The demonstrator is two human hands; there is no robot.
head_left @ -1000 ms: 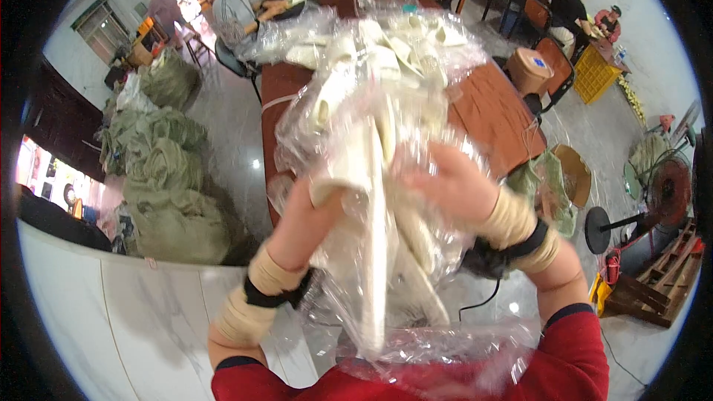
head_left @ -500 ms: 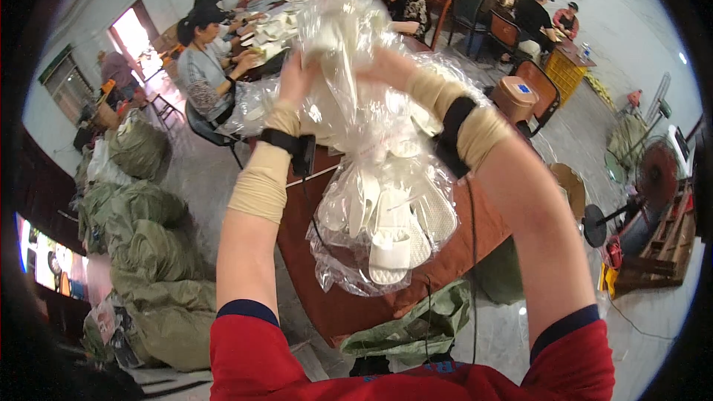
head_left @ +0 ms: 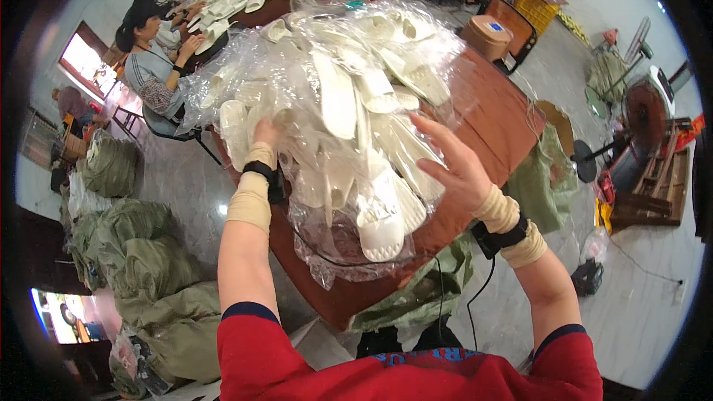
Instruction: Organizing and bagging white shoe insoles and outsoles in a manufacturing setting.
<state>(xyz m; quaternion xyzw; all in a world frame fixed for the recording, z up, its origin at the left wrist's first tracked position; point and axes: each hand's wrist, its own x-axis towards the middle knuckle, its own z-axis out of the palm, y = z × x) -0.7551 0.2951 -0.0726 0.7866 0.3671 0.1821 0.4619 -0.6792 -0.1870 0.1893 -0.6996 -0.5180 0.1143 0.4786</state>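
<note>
A heap of off-white slide slippers (head_left: 382,212) in clear plastic bags (head_left: 312,263) lies on the brown-covered table (head_left: 497,115) in front of me. My right hand (head_left: 460,167) is held over the right side of the heap, its fingers spread and nothing in them. On the heap's left side my left hand (head_left: 267,134) reaches in at the plastic, close to a slipper (head_left: 234,130). Plastic and blur hide its fingers, so its grip does not show. Both wrists carry tan wraps and black straps with cables.
Beyond the heap, people handle more slippers (head_left: 223,4) along the table; a seated person in grey (head_left: 152,59) is at the left. Green sacks (head_left: 152,252) line the floor at left. A brown container (head_left: 486,36) on a chair and a fan (head_left: 646,115) stand to the right.
Both hands have come down from the raised bag of slippers, which now rests on the heap. My right hand has let go and moved right. The view has tilted down.
</note>
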